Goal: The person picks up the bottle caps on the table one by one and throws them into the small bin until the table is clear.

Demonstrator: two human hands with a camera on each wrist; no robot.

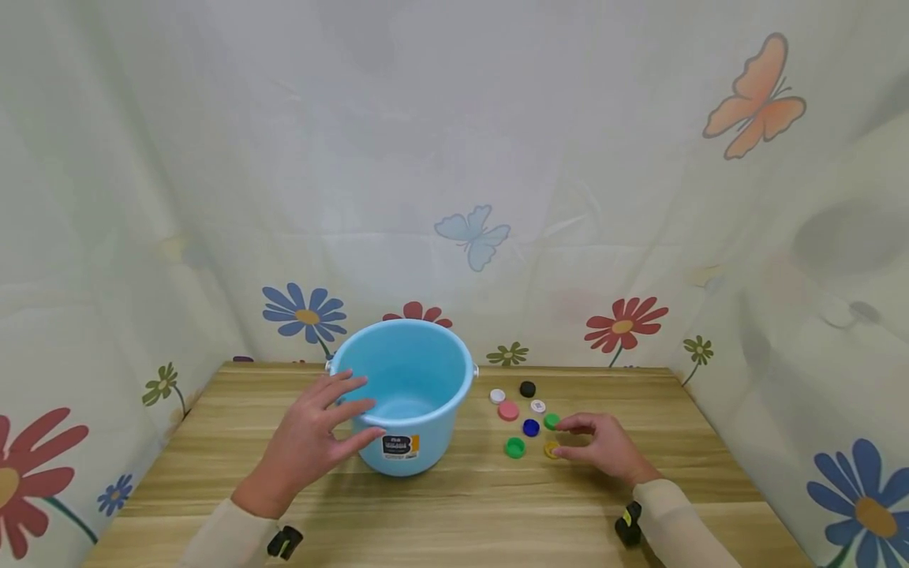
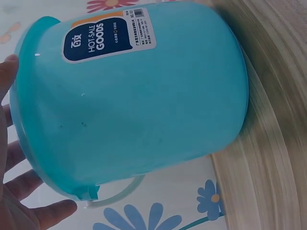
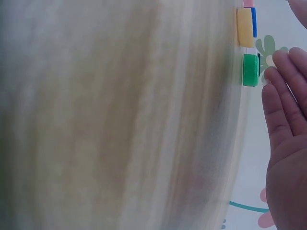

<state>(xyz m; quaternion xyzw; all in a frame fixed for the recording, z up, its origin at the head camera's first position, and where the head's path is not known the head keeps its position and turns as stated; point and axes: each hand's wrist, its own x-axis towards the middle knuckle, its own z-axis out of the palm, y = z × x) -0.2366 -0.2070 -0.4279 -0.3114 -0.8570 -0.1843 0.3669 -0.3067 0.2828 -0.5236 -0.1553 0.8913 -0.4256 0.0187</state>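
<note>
A light blue bucket (image 1: 439, 438) stands upright on the wooden table, its inside bare in the head view. My left hand (image 1: 312, 430) is at the bucket's near left rim with fingers spread; whether it touches the rim I cannot tell. Over the table on the right, my right hand (image 1: 604, 451) has its thumb and fingers parted beside a yellow bottle cap (image 1: 551, 450) and a green bottle cap (image 1: 551, 422). In the right wrist view, the green cap (image 3: 250, 70) and yellow cap (image 3: 245, 27) sit on the table, apart from the extended fingers.
Around them lie a blue cap (image 1: 531, 427), another green cap (image 1: 514, 447), a pink cap (image 1: 507, 410), a black cap (image 1: 527, 389) and two white ones, one a white cap (image 1: 497, 396). A flowered curtain (image 1: 554, 237) hangs behind the wooden table (image 1: 469, 521).
</note>
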